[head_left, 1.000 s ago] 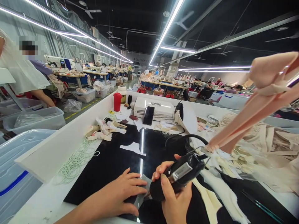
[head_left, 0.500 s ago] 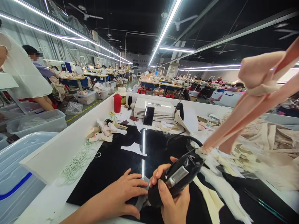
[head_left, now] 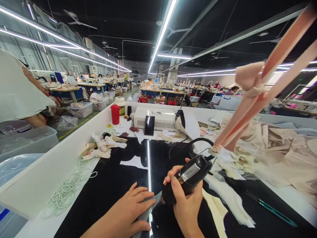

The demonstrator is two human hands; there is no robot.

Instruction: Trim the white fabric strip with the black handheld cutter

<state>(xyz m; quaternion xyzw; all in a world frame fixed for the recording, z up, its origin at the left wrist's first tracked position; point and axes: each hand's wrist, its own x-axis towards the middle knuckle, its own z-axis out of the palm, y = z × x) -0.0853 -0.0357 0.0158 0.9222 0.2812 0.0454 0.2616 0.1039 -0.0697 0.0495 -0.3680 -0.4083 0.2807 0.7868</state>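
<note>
My right hand (head_left: 187,205) is wrapped round a black corded handheld power tool (head_left: 195,170) with a shiny metal plate on its side. The tool tilts down to the left, its tip low over a shiny black work surface (head_left: 104,185). My left hand (head_left: 131,206) lies flat with fingers spread, pressing a thin greyish sheer piece (head_left: 158,196) against that surface, close to the tool's tip. Beyond the hands rests a white cut piece (head_left: 133,162). A peach fabric strap (head_left: 244,110), knotted, runs from the tool's rear end toward the upper right.
Pale green cord (head_left: 66,188) lies tangled at left. Cream strips (head_left: 215,208) and green tweezers (head_left: 272,210) are on the right, beside heaped beige fabric (head_left: 292,148). At the back stand a white machine (head_left: 158,117), a phone (head_left: 149,125) and a red container (head_left: 115,114).
The view has shifted, and most things appear farther left. My right hand and the tool have moved slightly away from my left hand, which still lies flat.
</note>
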